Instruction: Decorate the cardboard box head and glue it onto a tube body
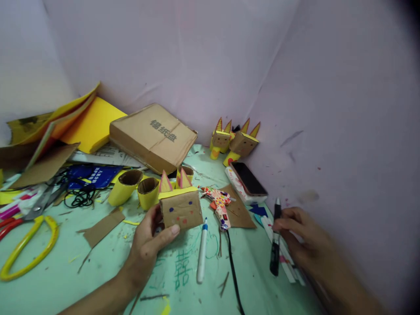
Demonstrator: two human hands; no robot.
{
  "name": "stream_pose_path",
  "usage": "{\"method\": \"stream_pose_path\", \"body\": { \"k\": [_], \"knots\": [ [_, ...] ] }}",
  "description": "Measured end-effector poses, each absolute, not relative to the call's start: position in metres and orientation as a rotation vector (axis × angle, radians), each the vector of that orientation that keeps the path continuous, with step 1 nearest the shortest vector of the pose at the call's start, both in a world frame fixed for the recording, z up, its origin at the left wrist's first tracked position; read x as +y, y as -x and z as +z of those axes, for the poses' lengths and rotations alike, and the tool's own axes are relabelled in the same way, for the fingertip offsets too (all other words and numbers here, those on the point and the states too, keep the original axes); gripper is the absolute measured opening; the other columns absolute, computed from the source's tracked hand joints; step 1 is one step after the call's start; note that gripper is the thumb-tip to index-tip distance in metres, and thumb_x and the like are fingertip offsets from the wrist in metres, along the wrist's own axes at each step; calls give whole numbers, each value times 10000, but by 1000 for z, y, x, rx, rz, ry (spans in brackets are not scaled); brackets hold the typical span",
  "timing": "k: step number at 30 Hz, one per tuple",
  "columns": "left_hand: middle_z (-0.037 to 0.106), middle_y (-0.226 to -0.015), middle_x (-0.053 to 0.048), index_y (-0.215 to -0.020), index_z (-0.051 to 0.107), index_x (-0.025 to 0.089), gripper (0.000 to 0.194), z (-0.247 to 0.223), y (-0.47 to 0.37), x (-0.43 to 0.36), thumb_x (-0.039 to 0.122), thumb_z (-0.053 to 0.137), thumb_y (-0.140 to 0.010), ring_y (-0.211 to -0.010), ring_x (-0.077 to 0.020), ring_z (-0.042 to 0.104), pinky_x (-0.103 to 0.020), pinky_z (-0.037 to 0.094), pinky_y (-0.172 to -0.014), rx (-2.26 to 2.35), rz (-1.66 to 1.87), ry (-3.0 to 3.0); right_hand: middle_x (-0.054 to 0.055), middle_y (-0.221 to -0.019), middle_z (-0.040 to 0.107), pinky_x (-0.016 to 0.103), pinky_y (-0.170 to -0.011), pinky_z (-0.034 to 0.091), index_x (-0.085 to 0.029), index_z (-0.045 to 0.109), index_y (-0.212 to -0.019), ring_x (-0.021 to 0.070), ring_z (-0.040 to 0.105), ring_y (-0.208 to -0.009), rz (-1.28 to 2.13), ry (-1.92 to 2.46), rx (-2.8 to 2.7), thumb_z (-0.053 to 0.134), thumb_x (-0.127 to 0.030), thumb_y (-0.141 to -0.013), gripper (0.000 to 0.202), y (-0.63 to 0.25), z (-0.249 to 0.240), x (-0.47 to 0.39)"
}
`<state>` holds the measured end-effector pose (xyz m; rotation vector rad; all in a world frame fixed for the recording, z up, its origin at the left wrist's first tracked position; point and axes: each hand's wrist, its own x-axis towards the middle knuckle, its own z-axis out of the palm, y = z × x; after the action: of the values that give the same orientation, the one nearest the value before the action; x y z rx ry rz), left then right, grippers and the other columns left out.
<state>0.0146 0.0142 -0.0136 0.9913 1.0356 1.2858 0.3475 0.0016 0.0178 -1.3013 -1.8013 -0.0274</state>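
Found L hand grasping eared cardboard head above counter, front-center, w/ thumb on lower front. Noted on head: yellow top strip, 2 pointed ears, blue eye dots, reddish marks below. Found R hand pinching black pen btwn thumb & fingers, roughly upright, nr white sticks (exact type unclear). Logged btwn hands: blue-tipped white marker & floral glue gun, w/ cord running toward front edge. Sighted phone on white pack, R rear. Noted 2 eared figures side by side nr wall. Recorded L of ctr.: closed cardboard box behind yellow-sided tubes. Located yellow-handled scissors at far L.
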Motion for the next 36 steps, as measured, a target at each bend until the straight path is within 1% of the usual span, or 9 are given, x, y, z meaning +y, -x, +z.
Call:
{"method": "stream_pose_path", "body": {
  "k": [4, 6, 13, 17, 20, 23, 27, 32, 36],
  "knots": [
    [683, -1172, -61, -1225, 519, 187, 593, -10, -15, 12, 388, 741, -713, -1126, -294, 585, -349, 483, -893, 1061, 1229, -1019, 18, -739, 628, 311, -519, 511, -248, 599, -809, 175, 602, -559, 236, 971, -1498, 719, -218, -775, 128, -306, 36, -2],
    [692, -1157, -71, -1221, 524, 177, 595, -8, -16, 13, 387, 741, -709, -1121, -301, 591, -361, 484, -900, 1075, 1160, -1072, -44, -579, 522, 254, -387, 445, -244, 576, -802, 130, 501, -410, 515, 812, -1279, 698, -297, -830, 136, -280, 43, -2],
    [688, -1192, -116, -1203, 540, 159, 599, -7, -16, 23, 378, 744, -685, -1098, -331, 626, -410, 498, -899, 1069, 982, -1126, -104, -495, 447, 185, -382, 459, -227, 499, -691, 69, 429, -347, 831, 740, -1012, 740, -266, -786, 262, -224, 16, 4],
    [686, -1201, -117, -1190, 547, 156, 586, -8, -17, 24, 372, 741, -681, -1096, -332, 627, -402, 505, -888, 1085, 998, -1121, -25, -600, 630, 214, -438, 500, -230, 662, -877, 126, 596, -462, 744, 870, -1145, 669, -232, -794, 83, -220, 1, 3],
    [690, -1191, -115, -1193, 554, 151, 587, -7, -17, 22, 374, 736, -681, -1092, -335, 625, -404, 501, -890, 1126, 1000, -1178, -9, -600, 669, 200, -438, 483, -223, 711, -803, 131, 619, -473, 577, 967, -1312, 634, -148, -744, 123, -218, 3, 2],
    [692, -1186, -117, -1197, 559, 150, 585, -7, -17, 21, 384, 727, -688, -1097, -342, 621, -409, 497, -892, 1143, 997, -1217, -25, -581, 654, 198, -431, 455, -231, 725, -769, 120, 590, -451, 461, 1055, -1419, 645, -121, -714, 147, -213, 5, 0],
    [685, -1205, -122, -1197, 561, 156, 577, -6, -17, 22, 395, 725, -698, -1085, -347, 627, -420, 497, -893, 1138, 998, -1238, -42, -524, 597, 226, -431, 420, -223, 727, -812, 119, 529, -417, 456, 1198, -1391, 661, -229, -796, 68, -207, -3, -3],
    [678, -1221, -124, -1207, 553, 158, 570, -6, -16, 22, 372, 719, -706, -1102, -348, 620, -417, 500, -887, 1128, 989, -1245, -56, -500, 500, 220, -418, 356, -197, 581, -663, 106, 454, -418, 415, 1186, -1335, 581, -280, -898, 249, -207, -14, 0],
    [683, -1205, -124, -1204, 556, 160, 561, -8, -15, 21, 382, 719, -714, -1089, -352, 624, -437, 500, -890, 1132, 999, -1273, -70, -521, 469, 202, -420, 347, -198, 551, -668, 89, 428, -422, 355, 1155, -1408, 560, -231, -908, 242, -206, -13, 3]
  ]
}}
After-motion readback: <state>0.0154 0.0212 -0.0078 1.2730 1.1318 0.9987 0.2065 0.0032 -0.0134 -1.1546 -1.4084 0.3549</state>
